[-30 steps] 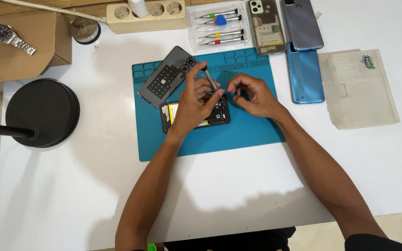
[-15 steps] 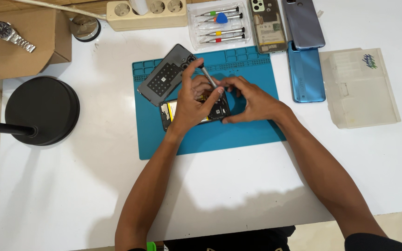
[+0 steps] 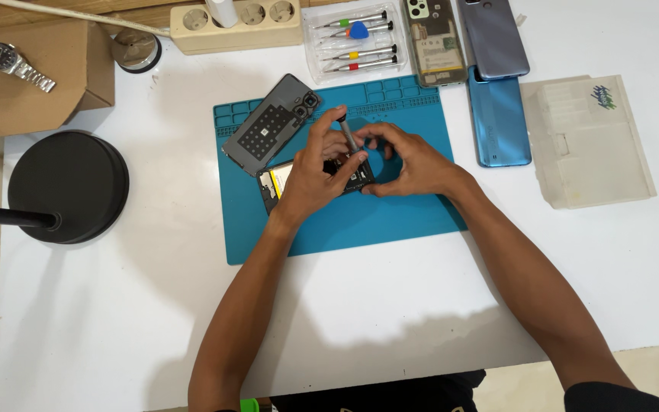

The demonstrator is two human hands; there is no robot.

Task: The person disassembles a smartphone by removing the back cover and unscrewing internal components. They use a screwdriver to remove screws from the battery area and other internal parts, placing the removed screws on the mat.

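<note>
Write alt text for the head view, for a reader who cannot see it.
A person's left hand holds a small screwdriver over an opened smartphone on a blue repair mat, while the right hand steadies the phone. The removed back cover lies beside it; a screwdriver set and other phones sit behind.

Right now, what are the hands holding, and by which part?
The left hand grips a small screwdriver by its upper shaft, tip down on the opened phone. The right hand steadies the phone's right end.
</note>
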